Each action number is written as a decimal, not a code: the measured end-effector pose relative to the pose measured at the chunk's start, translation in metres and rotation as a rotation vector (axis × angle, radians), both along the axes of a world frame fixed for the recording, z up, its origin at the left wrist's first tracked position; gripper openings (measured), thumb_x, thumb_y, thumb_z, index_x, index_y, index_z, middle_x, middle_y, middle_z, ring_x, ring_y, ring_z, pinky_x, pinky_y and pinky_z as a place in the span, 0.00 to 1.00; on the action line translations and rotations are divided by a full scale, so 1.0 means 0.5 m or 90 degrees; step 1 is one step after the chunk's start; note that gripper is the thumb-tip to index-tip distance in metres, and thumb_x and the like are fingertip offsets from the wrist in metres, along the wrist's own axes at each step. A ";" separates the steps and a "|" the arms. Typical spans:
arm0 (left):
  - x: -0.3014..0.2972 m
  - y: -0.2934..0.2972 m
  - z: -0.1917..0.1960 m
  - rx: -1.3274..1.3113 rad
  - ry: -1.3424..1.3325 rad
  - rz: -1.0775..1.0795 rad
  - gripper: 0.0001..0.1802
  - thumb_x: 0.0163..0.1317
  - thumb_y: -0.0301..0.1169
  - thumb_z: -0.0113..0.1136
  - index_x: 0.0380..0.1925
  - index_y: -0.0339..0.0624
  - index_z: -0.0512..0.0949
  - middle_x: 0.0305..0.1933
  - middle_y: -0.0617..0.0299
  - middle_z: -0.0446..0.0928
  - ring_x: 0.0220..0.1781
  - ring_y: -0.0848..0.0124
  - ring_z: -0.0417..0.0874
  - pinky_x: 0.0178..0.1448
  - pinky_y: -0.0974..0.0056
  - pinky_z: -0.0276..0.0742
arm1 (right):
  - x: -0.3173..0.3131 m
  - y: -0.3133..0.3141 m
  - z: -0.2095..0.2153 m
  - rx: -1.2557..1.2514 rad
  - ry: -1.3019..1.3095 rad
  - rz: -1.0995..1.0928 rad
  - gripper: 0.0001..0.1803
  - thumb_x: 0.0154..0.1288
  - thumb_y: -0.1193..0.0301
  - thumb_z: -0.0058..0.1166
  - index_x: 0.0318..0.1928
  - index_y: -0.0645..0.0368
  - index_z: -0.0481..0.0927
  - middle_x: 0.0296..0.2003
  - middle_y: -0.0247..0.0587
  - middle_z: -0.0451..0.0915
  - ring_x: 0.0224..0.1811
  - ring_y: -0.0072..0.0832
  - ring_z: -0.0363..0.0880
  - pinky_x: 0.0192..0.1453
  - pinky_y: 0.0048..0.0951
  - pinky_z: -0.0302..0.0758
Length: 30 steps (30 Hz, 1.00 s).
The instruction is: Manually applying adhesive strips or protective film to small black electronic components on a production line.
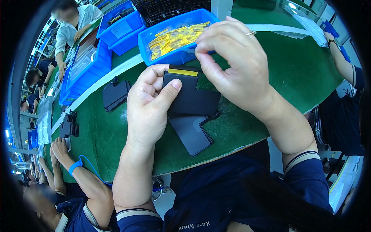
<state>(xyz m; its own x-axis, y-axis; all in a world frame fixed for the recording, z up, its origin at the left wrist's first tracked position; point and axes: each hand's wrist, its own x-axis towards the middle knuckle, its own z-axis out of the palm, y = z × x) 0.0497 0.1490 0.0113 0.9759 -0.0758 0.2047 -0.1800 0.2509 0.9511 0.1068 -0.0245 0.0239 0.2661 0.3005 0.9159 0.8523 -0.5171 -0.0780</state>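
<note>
My left hand (pixel 147 101) grips a flat black L-shaped piece (pixel 195 98), its thumb pressed on the face and the fingers behind. A yellow strip (pixel 183 72) lies along that piece's upper edge. Up and to the right, my right hand (pixel 240 63) is raised near the corner of a blue bin, thumb and forefinger drawn together in a pinch. Whatever sits between those fingertips, if anything, cannot be made out. Beneath the held piece, a stack of similar dark L-shaped pieces (pixel 191 135) rests on the green table near its front edge.
The blue bin (pixel 145 48) holds many yellow strips (pixel 174 38). More black pieces (pixel 116 95) lie to the left, with another pile (pixel 69 125) farther along the green table (pixel 293 69). Blue crates (pixel 87 69) stand at the back left. Co-workers' arms (pixel 87 174) reach in from both sides.
</note>
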 end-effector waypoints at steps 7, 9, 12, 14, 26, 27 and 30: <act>0.008 0.006 0.003 -0.058 0.008 0.010 0.14 0.62 0.21 0.52 0.48 0.33 0.67 0.44 0.55 0.78 0.44 0.74 0.78 0.51 0.71 0.73 | -0.040 0.023 -0.008 -0.015 0.077 0.110 0.09 0.43 0.80 0.61 0.27 0.55 0.78 0.34 0.33 0.81 0.46 0.35 0.78 0.61 0.47 0.65; 0.006 0.003 0.003 -0.038 -0.010 0.022 0.15 0.62 0.21 0.52 0.49 0.33 0.66 0.44 0.55 0.78 0.44 0.75 0.78 0.51 0.72 0.72 | -0.038 0.022 -0.008 -0.008 0.080 0.087 0.08 0.45 0.79 0.62 0.28 0.55 0.78 0.34 0.34 0.81 0.46 0.36 0.78 0.62 0.47 0.64; 0.003 0.005 -0.002 0.058 -0.061 0.045 0.16 0.62 0.21 0.52 0.50 0.32 0.65 0.43 0.56 0.77 0.44 0.77 0.76 0.50 0.74 0.70 | -0.034 0.014 -0.001 -0.014 0.098 0.075 0.08 0.45 0.79 0.62 0.28 0.56 0.78 0.33 0.34 0.81 0.45 0.37 0.78 0.61 0.46 0.65; -0.005 0.007 0.001 0.155 -0.105 0.063 0.18 0.61 0.20 0.52 0.51 0.31 0.65 0.43 0.56 0.77 0.44 0.79 0.75 0.48 0.75 0.68 | -0.028 0.010 0.003 -0.021 0.144 0.143 0.08 0.46 0.79 0.61 0.28 0.58 0.77 0.31 0.36 0.80 0.42 0.37 0.78 0.57 0.42 0.68; 0.003 0.008 0.009 0.014 -0.057 0.048 0.16 0.61 0.20 0.52 0.49 0.31 0.68 0.46 0.53 0.77 0.47 0.74 0.77 0.53 0.71 0.71 | -0.022 0.017 -0.004 0.175 0.298 0.146 0.03 0.51 0.78 0.57 0.28 0.63 0.77 0.25 0.42 0.78 0.29 0.33 0.78 0.36 0.29 0.73; 0.003 0.006 0.009 0.012 -0.057 0.053 0.16 0.61 0.20 0.52 0.49 0.31 0.68 0.46 0.53 0.77 0.46 0.74 0.77 0.52 0.71 0.72 | -0.018 0.018 -0.008 0.191 0.322 0.170 0.04 0.53 0.77 0.56 0.29 0.65 0.78 0.24 0.42 0.79 0.26 0.28 0.78 0.32 0.26 0.73; 0.001 0.003 0.007 0.005 -0.056 0.056 0.15 0.62 0.20 0.52 0.49 0.30 0.67 0.45 0.54 0.77 0.45 0.75 0.78 0.51 0.72 0.72 | -0.018 0.018 -0.012 0.212 0.407 0.209 0.05 0.53 0.76 0.56 0.30 0.65 0.78 0.24 0.41 0.79 0.26 0.26 0.78 0.33 0.25 0.74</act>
